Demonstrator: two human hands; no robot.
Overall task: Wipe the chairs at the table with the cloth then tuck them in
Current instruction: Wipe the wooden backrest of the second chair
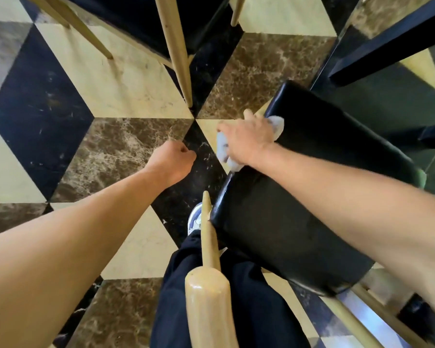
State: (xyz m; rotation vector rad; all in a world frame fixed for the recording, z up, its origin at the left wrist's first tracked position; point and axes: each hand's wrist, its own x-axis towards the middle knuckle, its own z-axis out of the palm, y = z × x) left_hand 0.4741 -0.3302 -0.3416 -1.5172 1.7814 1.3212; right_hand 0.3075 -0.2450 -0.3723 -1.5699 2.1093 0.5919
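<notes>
Looking straight down from the head camera, I see my right hand (246, 140) spread over a pale cloth (224, 151) at the front left edge of a black padded chair seat (299, 197). The cloth lies bunched under the palm; one end pokes out past the fingers onto the seat top, the other hangs out below the heel of the hand, over the seat's edge. The fingers curve down over the cloth and press it against the seat corner, so the hand is clamped on the cloth and the cloth sits between hand and chair.

My left hand (172, 159) hangs in the air to the left of the seat, well apart from it, above the floor. Its fingers are curled into a loose fist and I see nothing in it.

The chair has light wooden legs; one wooden post (207, 305) rises toward the camera in the lower middle, touching the seat's near left corner. My dark trouser leg (176, 297) and a white and blue shoe (194, 218) stand just beside that post.

A second chair (146, 23), also with a black seat and light wooden legs, stands at the top. A dark table frame (387, 46) crosses the upper right corner, beyond the seat I am wiping. The floor (116, 79) is marble, in cream, brown and black diamonds.
</notes>
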